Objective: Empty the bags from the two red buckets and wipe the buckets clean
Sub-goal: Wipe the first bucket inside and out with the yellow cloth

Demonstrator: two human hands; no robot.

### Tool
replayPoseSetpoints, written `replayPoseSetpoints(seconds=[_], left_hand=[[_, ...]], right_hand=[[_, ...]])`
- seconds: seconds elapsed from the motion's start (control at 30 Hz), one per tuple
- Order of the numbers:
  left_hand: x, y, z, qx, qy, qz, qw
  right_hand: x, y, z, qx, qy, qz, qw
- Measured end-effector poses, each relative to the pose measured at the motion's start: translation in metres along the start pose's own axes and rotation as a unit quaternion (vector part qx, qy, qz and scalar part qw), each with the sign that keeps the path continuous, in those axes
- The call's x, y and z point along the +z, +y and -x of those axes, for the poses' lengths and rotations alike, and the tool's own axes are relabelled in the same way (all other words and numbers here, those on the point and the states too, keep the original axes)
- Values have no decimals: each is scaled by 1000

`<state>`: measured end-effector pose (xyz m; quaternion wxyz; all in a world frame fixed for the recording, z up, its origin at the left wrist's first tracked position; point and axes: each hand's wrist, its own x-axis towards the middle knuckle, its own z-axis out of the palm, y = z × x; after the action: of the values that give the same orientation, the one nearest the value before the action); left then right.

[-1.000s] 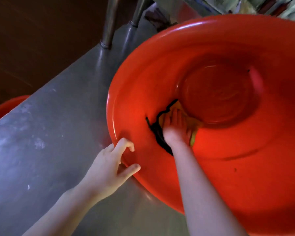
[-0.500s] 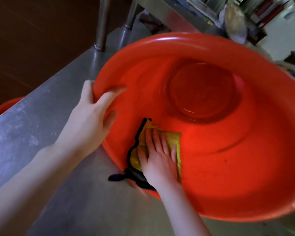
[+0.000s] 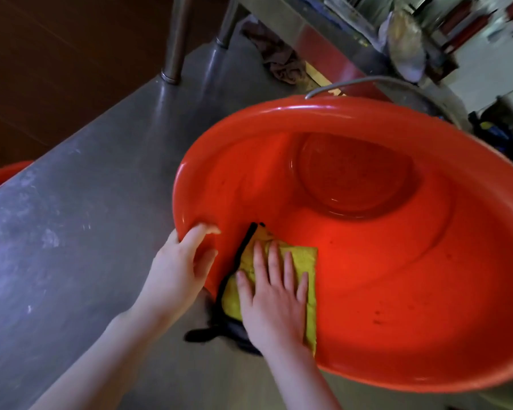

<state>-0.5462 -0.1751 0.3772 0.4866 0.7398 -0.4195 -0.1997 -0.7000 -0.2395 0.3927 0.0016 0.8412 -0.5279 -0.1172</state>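
Red bucket [image 3: 338, 109] lay tipped on the table [image 3: 71, 232], mouth toward the person, w/ its near rim low at the table's front edge. Wide, round, smooth glossy plastic w/ a thick rolled rim. The flat circular btm showed deep inside, ringed by faint concentric ridges. A stepped band ran round the inner wall, & small dark specks dotted the lower right of that wall.

Left hand [image 3: 175, 273] gripped the near-left rim, digits hooked over the lip & curled onto the inside. Right hand [image 3: 274, 303] lay flat on the cloth [image 3: 304, 261], fingers straight & slightly spread, pressing it against the near inner wall, not curled round it. Cloth was yellow, nubby, folded approx. rectangular, w/ a black edging. A dark, blurred tail of it hung out over the rim by the wrist.

Table was brushed steel, dull grey, scuffed w/ pale smears. Two round steel posts [image 3: 175, 39] rose from its far side. A crumpled greyish rag [image 3: 282, 60] lay beyond them. Second bucket [image 3: 0, 176], same red plastic, showed only as a curved sliver at the left edge, past the table's side.
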Motion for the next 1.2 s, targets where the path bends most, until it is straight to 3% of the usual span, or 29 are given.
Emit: replayPoseSetpoints(seconds=[0.13,0.3,0.4,0.6,0.77,0.93,1.03,1.2], left_hand=[[-2,-7,-1,-10,-16,13,1000],[1,-13,0,-25,-21,31,999],[4,-14,2,-31,-11,31,999],[1,-11,4,-19,-11,43,999],[0,-13,4,-24,-20,33,999],[2,-14,4,-23,-21,31,999],[4,-14,2,-25,-11,32,999],[3,-12,3,-21,4,35,999]], right_hand=[[-3,9,-70,53,16,-22,998],[-23,23,-160,148,-41,-106,982],[-20,12,-139,96,-28,-67,993],[-1,-26,-7,-39,26,-59,997],[-3,-3,-67,14,33,-36,999],[-22,21,-158,112,-26,-91,989],[-19,14,-131,80,-24,-56,995],[-5,-11,-5,-43,3,-52,998]])
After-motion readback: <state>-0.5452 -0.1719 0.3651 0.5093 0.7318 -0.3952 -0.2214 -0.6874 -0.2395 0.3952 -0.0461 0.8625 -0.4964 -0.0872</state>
